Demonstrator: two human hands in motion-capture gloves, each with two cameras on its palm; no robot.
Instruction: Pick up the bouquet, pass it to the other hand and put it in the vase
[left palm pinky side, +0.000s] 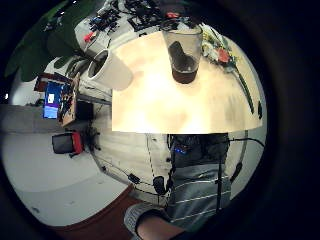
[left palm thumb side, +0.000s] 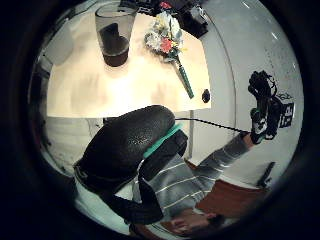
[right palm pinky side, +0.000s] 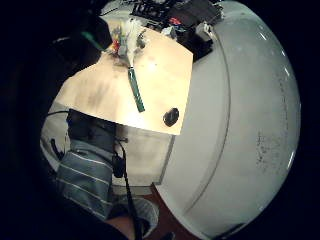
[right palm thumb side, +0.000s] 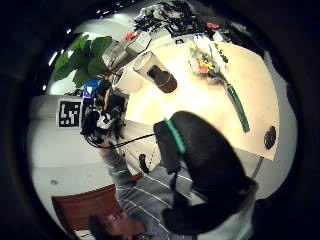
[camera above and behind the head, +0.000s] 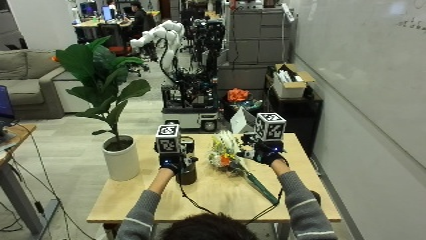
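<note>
Lying flat on the wooden table (camera above and behind the head: 133, 202), the bouquet (camera above and behind the head: 229, 160) has not been lifted yet: its flower heads sit just to the right of the glass vase (camera above and behind the head: 187, 172), and its green wrapped stem runs away from the vase toward the table's near right corner. Both gloved hands are raised above the tabletop, the left hand (camera above and behind the head: 170, 161) over the vase, the right hand (camera above and behind the head: 266, 151) beyond the bouquet on the side away from the vase. Neither holds anything; the right one looks loosely curled, though I cannot tell the left's fingers for certain.

My worry is the vase. It is tall and narrow, with something dark in its bottom, and it stands close beside the blooms, so a reach across could knock it over. The handover is another weak spot: the stem is slim, the head is bulky, and a grip taken far down the stem could let the flowers droop or slip. A white plant pot (camera above and behind the head: 122, 159) left of the vase narrows the room further.
</note>
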